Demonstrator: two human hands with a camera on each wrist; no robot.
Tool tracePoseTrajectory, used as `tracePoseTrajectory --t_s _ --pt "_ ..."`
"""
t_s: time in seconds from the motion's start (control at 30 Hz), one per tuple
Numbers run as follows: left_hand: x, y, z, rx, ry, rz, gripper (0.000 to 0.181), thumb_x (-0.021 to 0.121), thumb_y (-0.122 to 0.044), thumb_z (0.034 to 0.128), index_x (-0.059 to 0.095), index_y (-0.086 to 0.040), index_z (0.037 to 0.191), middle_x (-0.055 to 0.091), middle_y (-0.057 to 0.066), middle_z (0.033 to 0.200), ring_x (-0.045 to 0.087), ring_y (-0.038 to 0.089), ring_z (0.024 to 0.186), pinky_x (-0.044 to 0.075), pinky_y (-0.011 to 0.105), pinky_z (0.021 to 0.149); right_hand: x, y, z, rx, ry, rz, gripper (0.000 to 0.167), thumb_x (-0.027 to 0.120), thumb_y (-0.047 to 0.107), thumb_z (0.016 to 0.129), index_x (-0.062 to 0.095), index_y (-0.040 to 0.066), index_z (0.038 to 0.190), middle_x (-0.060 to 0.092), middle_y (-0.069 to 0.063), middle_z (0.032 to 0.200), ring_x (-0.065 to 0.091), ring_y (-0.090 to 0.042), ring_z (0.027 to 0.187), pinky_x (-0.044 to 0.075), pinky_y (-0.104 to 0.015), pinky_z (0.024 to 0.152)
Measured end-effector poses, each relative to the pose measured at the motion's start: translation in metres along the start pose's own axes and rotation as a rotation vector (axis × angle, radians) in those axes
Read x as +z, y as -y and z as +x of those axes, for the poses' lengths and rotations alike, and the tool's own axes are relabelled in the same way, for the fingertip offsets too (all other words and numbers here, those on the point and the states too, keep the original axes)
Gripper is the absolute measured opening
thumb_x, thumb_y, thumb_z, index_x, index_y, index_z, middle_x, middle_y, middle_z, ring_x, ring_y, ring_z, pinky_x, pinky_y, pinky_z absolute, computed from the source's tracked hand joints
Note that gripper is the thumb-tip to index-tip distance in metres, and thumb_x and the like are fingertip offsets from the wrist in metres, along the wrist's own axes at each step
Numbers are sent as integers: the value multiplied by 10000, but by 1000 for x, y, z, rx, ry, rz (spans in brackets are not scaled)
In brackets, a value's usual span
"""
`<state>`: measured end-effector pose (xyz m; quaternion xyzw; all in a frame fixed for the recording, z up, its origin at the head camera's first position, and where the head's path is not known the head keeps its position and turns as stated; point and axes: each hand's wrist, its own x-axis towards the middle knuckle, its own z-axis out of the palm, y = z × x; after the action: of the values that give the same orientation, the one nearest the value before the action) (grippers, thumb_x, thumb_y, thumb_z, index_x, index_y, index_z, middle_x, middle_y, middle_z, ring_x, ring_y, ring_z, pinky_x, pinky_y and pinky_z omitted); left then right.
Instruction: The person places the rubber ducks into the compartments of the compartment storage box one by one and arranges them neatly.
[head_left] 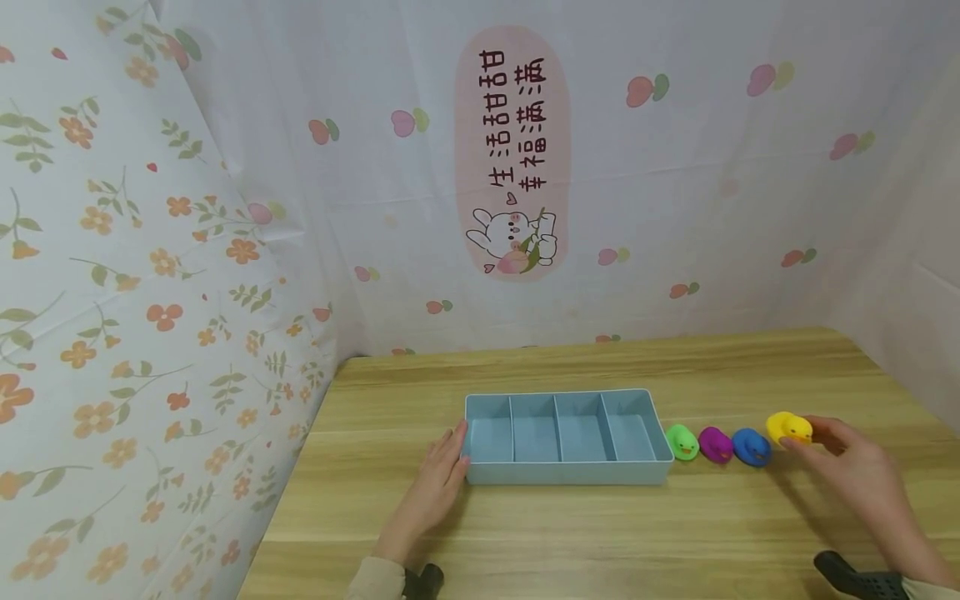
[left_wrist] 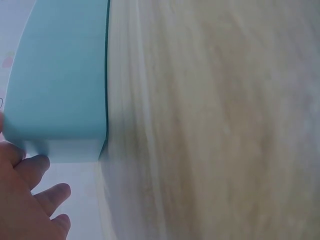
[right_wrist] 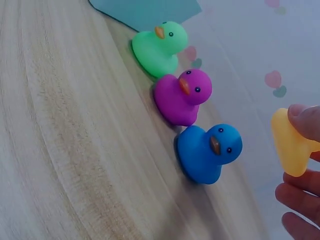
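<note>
A yellow rubber duck (head_left: 789, 427) is pinched in my right hand (head_left: 855, 467), raised off the table at the right end of a row of ducks. In the right wrist view the thumb and fingers hold the duck (right_wrist: 291, 145) by its body. Beside it on the table sit a blue duck (head_left: 752, 447), a purple duck (head_left: 716, 445) and a green duck (head_left: 682, 442). The green one is closest to a light blue box (head_left: 570, 474) with several compartments. My left hand (head_left: 437, 473) rests against the box's left end, its fingers fairly straight.
The box and ducks stand on a wood-grain table (head_left: 585, 542). Behind the table hangs a white patterned cloth (head_left: 675, 208), and a flowered cloth (head_left: 150, 350) hangs along the left. Dark straps sit on both wrists.
</note>
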<state>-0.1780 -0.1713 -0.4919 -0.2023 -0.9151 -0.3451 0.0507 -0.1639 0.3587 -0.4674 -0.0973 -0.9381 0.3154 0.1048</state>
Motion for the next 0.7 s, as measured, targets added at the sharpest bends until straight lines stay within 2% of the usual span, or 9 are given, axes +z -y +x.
tracePoseTrajectory --t_s 0.27,0.7 --pt "1 -1 -1 11 -12 -12 511 419 -142 1018 281 28 1479 337 200 1515 276 447 1396 190 649 1122 2 5 -2 -6 -12 20 688 623 435 903 482 -127 1273 505 -394 1244 447 -603 1089 424 -662 781" --pt "1 -1 -1 -10 8 -10 511 392 -146 1029 250 17 1492 311 189 1531 259 430 1409 190 606 1144 9 9 -3 -56 -3 82 650 651 392 895 497 -104 1287 516 -386 1243 437 -598 1105 399 -679 804"
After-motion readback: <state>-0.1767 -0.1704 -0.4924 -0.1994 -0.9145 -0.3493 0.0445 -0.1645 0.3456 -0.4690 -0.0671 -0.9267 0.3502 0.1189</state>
